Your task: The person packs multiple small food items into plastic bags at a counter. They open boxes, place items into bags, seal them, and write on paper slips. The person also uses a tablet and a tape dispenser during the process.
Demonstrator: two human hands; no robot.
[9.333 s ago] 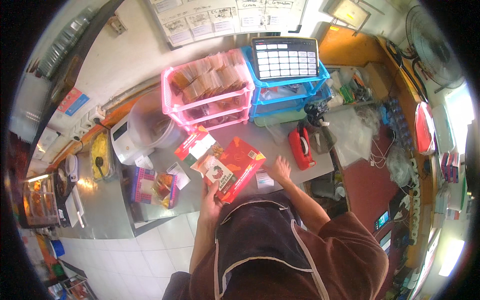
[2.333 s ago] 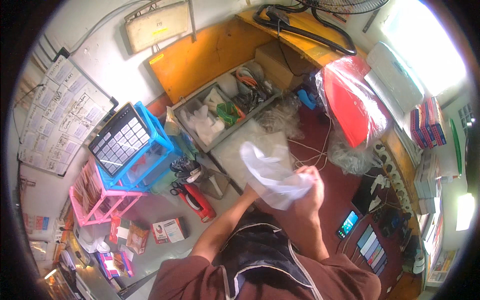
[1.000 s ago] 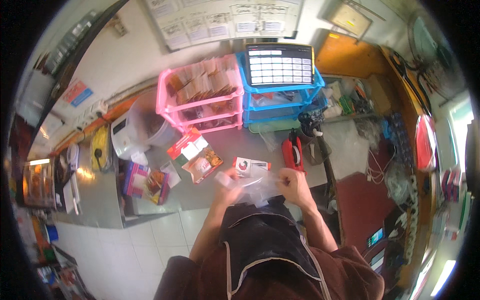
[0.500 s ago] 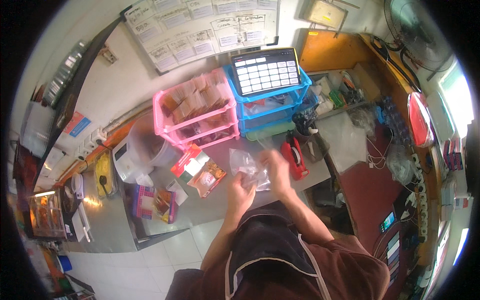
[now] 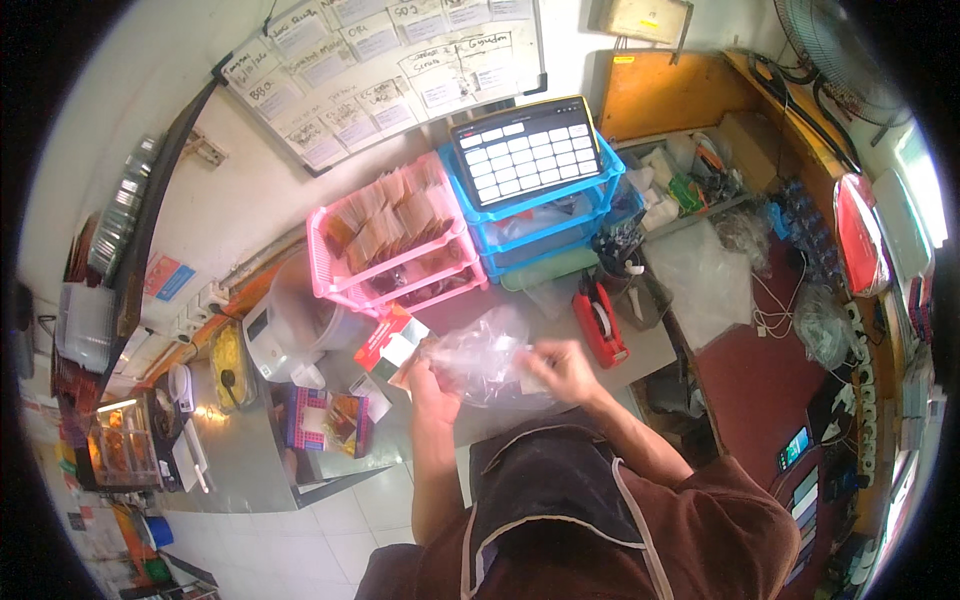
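Observation:
Between my two hands spreads a clear plastic bag (image 5: 492,345), puffed out and crinkled above the counter. My left hand (image 5: 432,390) is closed on its left side, with the fingertips partly hidden by the plastic. On the other side my right hand (image 5: 565,370) grips the bag's right edge with bent fingers, slightly smeared by motion. Just beyond my left hand stands a red and white printed food box (image 5: 393,345), partly covered by the hand and bag. A red tape dispenser (image 5: 600,322) sits to the right of my right hand.
Pink stacked baskets (image 5: 395,270) full of brown packets stand at the back, beside blue baskets (image 5: 540,240) with a tablet (image 5: 525,155) leaning on top. A purple-patterned food box (image 5: 328,420) lies on the metal counter (image 5: 250,455) at left, near a white printer-like device (image 5: 272,340).
The bag has been spread from a crumpled bundle into a wider shape. My left hand has moved left to the food box, and my hands are farther apart.

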